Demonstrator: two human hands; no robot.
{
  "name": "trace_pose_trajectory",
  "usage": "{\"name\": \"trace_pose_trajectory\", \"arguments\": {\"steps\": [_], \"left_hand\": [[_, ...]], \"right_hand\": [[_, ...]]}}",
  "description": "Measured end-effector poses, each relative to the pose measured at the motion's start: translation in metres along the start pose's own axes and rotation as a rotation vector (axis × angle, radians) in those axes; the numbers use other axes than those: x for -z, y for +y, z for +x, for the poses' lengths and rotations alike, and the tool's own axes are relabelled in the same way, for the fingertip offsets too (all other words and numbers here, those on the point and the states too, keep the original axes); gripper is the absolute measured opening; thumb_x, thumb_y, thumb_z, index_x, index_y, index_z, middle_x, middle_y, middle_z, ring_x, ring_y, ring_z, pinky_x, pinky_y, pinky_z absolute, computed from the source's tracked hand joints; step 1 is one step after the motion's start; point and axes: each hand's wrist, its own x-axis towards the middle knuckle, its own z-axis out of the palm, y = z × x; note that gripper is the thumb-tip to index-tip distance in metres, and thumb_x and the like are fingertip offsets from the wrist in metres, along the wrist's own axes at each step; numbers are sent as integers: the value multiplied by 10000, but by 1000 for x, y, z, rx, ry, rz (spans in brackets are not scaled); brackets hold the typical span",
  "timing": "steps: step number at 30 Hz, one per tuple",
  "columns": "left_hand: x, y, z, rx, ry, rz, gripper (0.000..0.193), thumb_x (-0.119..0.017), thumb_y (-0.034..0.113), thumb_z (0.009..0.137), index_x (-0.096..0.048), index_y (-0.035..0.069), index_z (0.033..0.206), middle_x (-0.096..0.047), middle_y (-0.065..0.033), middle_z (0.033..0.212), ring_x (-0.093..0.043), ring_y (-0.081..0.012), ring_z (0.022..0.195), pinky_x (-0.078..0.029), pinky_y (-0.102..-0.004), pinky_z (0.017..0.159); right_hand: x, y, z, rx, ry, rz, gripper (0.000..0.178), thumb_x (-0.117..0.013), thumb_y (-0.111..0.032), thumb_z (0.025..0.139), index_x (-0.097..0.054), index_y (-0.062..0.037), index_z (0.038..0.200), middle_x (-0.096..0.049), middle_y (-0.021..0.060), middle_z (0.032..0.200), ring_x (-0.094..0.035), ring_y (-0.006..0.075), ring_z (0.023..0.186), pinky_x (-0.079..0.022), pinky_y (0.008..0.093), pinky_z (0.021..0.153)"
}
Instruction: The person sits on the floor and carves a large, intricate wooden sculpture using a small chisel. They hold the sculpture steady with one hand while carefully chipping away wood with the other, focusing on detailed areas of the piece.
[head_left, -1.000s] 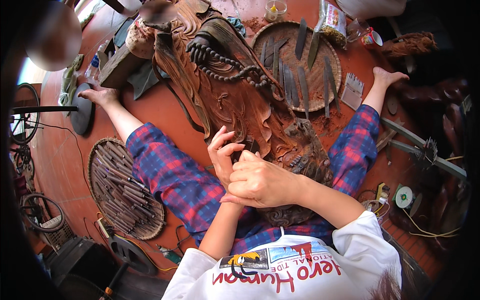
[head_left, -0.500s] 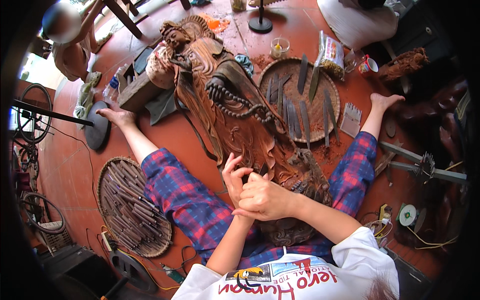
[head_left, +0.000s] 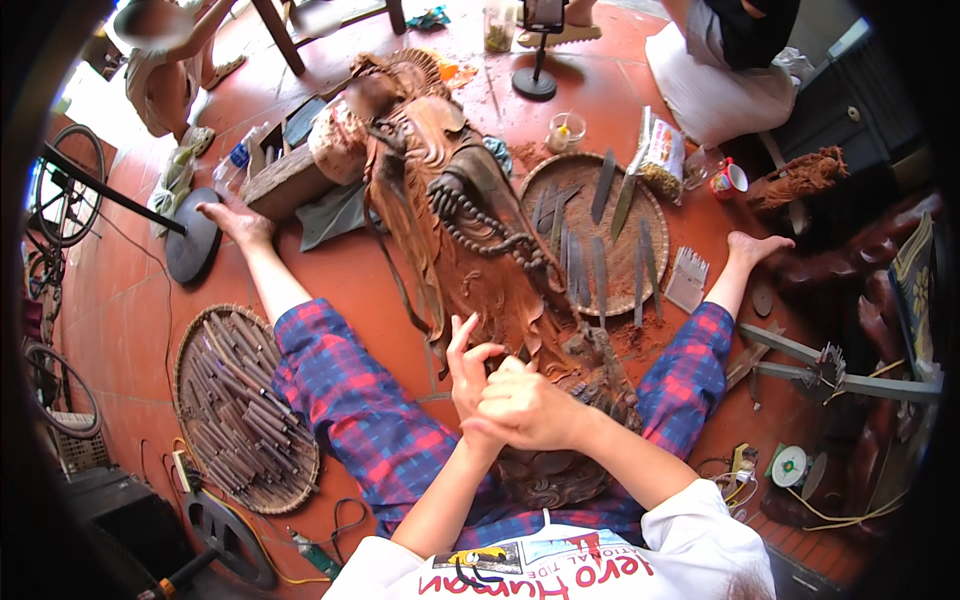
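Observation:
A large carved wooden statue (head_left: pixel 490 285) with a bead string over its arm lies on its back on the floor, its lower end between my legs. Over its lower part my two hands meet. My right hand (head_left: pixel 530 405) is closed in a fist; a small dark tip shows at its top, but what it grips is too hidden to name. Behind it, my left hand (head_left: pixel 466 375) has its upper fingers stretched and spread, its palm side pressed against the right hand. The left thumb lies under the right fist.
Left of my leg sits a round basket (head_left: pixel 190 390) of many carving tools. Beyond the statue, a woven tray (head_left: pixel 640 215) holds several flat files and blades. Nearby are a bag (head_left: pixel 662 160), a red cup (head_left: pixel 728 180) and a glass (head_left: pixel 566 132). A stand base (head_left: pixel 195 240) adjoins my left foot.
The view has shifted slightly, so the scene sits a little differently. My hands stay together over the statue in nearly the same pose. More of a person shows at the far right.

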Motion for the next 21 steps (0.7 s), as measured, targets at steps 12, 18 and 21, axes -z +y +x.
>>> {"name": "trace_pose_trajectory", "arguments": {"steps": [12, 18, 21], "left_hand": [[1, -6, -2, -85, -15, 115, 380, -827, 170, 773, -556, 4, 981, -503, -237, 1425, -422, -448, 1412, -399, -533, 1129], [2, -3, 1, -116, -1, 124, 421, -813, 108, 742, -531, 11, 1038, -496, -237, 1426, -434, -454, 1401, -445, -540, 1093], [1, -5, -3, -72, -20, 134, 471, -839, 132, 737, -514, 17, 1058, -478, -249, 1444, -420, -462, 1408, -427, -532, 1111]], "right_hand": [[-9, 2, 0, 8, 11, 12, 327, -723, -223, 912, -543, -57, 694, -518, 75, 692, -515, 265, 670, -392, 385, 696], [3, -8, 1, -8, -31, -52, 362, -755, -207, 881, -511, -65, 654, -479, 67, 674, -500, 266, 662, -397, 388, 695], [-9, -3, 0, -35, -31, -60, 360, -757, -206, 878, -515, -68, 650, -476, 67, 664, -499, 259, 655, -394, 388, 677]]}}
